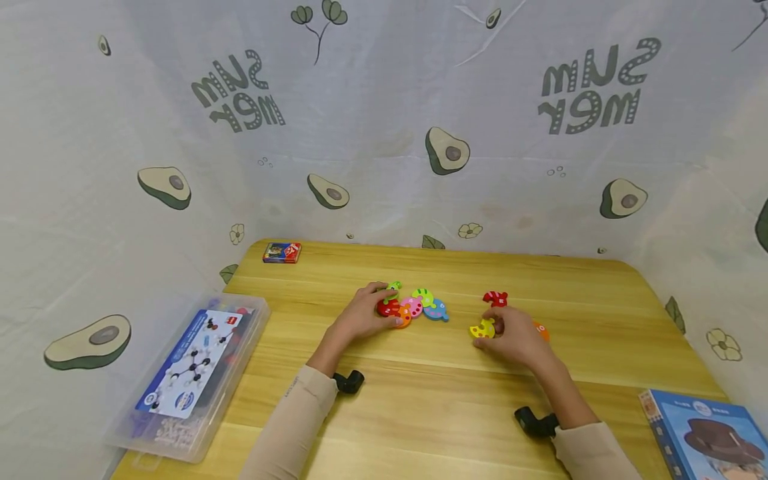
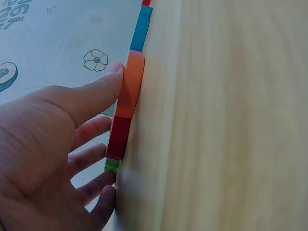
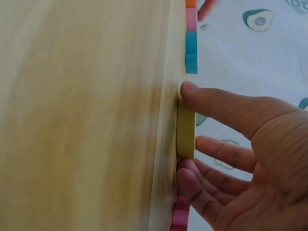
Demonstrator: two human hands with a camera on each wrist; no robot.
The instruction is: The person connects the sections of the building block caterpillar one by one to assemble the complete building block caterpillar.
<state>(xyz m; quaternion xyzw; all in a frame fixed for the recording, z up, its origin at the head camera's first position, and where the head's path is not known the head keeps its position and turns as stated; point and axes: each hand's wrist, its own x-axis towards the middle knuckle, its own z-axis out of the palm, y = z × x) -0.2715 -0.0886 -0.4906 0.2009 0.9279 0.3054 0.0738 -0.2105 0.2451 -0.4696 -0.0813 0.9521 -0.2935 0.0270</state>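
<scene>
A row of flat, coloured, numbered puzzle pieces lies joined on the table: a green head piece (image 1: 393, 288), a red piece (image 1: 387, 307), an orange piece (image 1: 404, 317), a pink piece (image 1: 413, 306), a light green piece (image 1: 423, 297) and a blue piece (image 1: 437, 310). My left hand (image 1: 365, 313) rests over the row's left end, its thumb on the orange piece and its fingers by the red and green ones. To the right, my right hand (image 1: 515, 337) pinches a yellow piece (image 3: 186, 129) between thumb and fingers, close over the table.
Beyond my right hand lies a red striped piece (image 1: 497, 299), and another orange piece (image 1: 542, 331) is partly hidden behind it. A clear plastic case (image 1: 240, 373) stands at the left, a small box (image 1: 282, 253) at the back left, a blue book-like box (image 1: 708, 433) at the front right.
</scene>
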